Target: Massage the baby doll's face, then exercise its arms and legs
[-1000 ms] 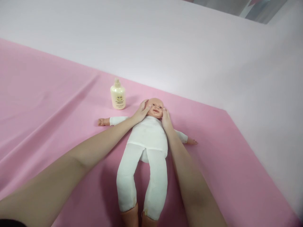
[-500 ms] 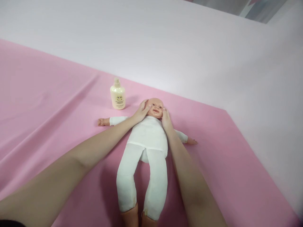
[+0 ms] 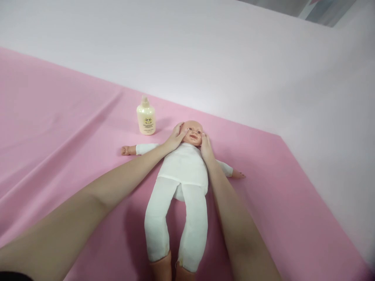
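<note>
A baby doll (image 3: 184, 171) in a white suit lies on its back on a pink cloth (image 3: 58, 128), head away from me, arms spread. My left hand (image 3: 175, 138) lies against the left side of the doll's head (image 3: 192, 131), fingers stretched along the cheek. My right hand (image 3: 206, 149) rests against the other cheek, fingers together and extended. Both hands cup the head from its sides; neither grips anything else.
A cream-coloured lotion bottle (image 3: 145, 116) stands upright on the cloth just left of the doll's head. A white wall (image 3: 205, 50) rises behind the cloth and bends round on the right. The doll's feet reach the lower frame edge.
</note>
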Demonstrator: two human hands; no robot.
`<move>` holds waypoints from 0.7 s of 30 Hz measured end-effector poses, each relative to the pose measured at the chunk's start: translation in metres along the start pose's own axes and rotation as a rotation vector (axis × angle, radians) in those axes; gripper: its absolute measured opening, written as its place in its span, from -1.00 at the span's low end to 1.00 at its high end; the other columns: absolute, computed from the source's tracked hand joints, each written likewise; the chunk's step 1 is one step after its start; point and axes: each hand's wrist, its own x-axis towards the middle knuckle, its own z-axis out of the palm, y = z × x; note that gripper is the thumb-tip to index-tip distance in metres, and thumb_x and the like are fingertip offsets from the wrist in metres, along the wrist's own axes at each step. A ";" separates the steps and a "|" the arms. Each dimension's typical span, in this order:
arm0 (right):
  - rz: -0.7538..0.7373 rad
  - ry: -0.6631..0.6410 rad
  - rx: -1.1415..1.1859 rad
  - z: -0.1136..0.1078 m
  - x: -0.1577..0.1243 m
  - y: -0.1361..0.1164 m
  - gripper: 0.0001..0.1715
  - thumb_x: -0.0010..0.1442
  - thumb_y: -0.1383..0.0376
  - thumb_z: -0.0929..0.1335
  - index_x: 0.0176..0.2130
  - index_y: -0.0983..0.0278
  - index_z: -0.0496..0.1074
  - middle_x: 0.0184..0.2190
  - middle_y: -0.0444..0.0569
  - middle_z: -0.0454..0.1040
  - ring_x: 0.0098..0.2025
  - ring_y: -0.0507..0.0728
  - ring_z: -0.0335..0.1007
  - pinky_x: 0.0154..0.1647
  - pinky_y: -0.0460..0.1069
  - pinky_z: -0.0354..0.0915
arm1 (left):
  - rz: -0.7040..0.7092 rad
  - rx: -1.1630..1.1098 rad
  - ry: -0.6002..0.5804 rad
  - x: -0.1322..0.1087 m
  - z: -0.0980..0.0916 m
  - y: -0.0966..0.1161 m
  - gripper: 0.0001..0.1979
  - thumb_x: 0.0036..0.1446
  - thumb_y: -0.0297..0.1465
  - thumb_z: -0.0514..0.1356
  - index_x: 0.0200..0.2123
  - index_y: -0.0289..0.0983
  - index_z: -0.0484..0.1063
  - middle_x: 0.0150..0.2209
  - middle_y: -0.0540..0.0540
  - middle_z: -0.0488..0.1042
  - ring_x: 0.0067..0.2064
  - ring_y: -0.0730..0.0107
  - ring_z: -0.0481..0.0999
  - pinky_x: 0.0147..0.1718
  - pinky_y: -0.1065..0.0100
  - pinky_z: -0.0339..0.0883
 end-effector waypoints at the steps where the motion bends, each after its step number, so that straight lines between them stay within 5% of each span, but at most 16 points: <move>1: 0.006 0.002 0.003 0.000 0.000 0.000 -0.35 0.46 -0.33 0.47 0.24 0.02 0.60 0.37 -0.02 0.75 0.55 0.36 0.64 0.81 0.41 0.43 | 0.006 -0.005 -0.006 0.000 0.000 -0.001 -0.29 0.60 0.04 0.27 0.60 -0.17 0.33 0.70 -0.37 0.42 0.79 -0.16 0.36 0.84 -0.15 0.15; 9: -0.004 0.003 -0.005 -0.001 0.002 0.003 -0.23 0.38 -0.40 0.47 0.26 0.02 0.58 0.41 -0.01 0.71 0.59 0.37 0.60 0.82 0.39 0.40 | 0.021 0.033 -0.010 0.003 -0.001 -0.008 -0.26 0.62 0.08 0.23 0.62 -0.19 0.29 0.71 -0.39 0.39 0.80 -0.12 0.33 0.83 -0.08 0.13; 21: -0.002 0.006 -0.010 -0.001 -0.001 -0.002 -0.35 0.46 -0.32 0.48 0.24 0.03 0.61 0.39 -0.01 0.75 0.57 0.35 0.63 0.82 0.36 0.41 | 0.028 0.055 -0.015 0.001 -0.001 -0.004 -0.29 0.62 -0.01 0.21 0.62 -0.25 0.27 0.71 -0.44 0.40 0.78 -0.12 0.37 0.82 -0.06 0.18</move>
